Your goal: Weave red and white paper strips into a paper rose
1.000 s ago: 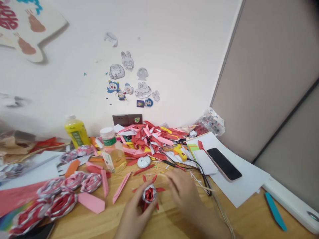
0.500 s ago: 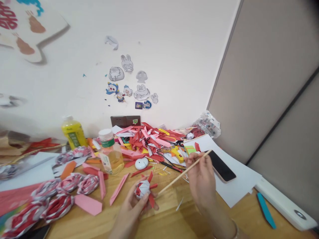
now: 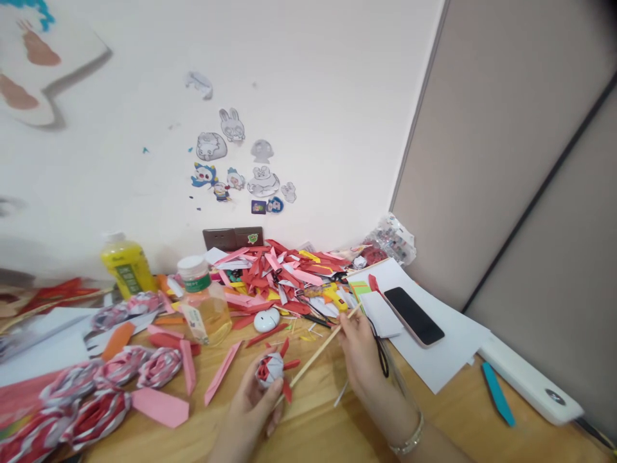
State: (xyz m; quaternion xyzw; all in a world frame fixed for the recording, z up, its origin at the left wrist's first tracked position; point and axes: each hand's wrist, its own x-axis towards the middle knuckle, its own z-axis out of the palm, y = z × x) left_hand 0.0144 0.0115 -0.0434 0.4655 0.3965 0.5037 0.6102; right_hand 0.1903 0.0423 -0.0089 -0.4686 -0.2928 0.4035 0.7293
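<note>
Paper flower (image 3: 270, 371) and thin stick (image 3: 321, 348) (pale wood-coloured) in the hands (image 3: 308, 366).

Work surface: light wood-grain table (image 3: 313, 421), in front of me
Far edge, centre: heap of folded paper pieces (image 3: 284, 273), red, pink, white and yellow; yellow glue gun (image 3: 335, 297) at its near right side
Bottles: yellow bottle (image 3: 129, 269) at rear left; white-capped bottle (image 3: 212, 316) with amber liquid, nearer me
Centre: white rounded case (image 3: 267, 319), just beside the heap
My left: twisted paper coils (image 3: 99, 417), red, pink and white; pink folded strip (image 3: 160, 406) alongside
My right: white sheet (image 3: 441, 363); long white device (image 3: 527, 379); teal strip (image 3: 498, 393), flat, near the device
</note>
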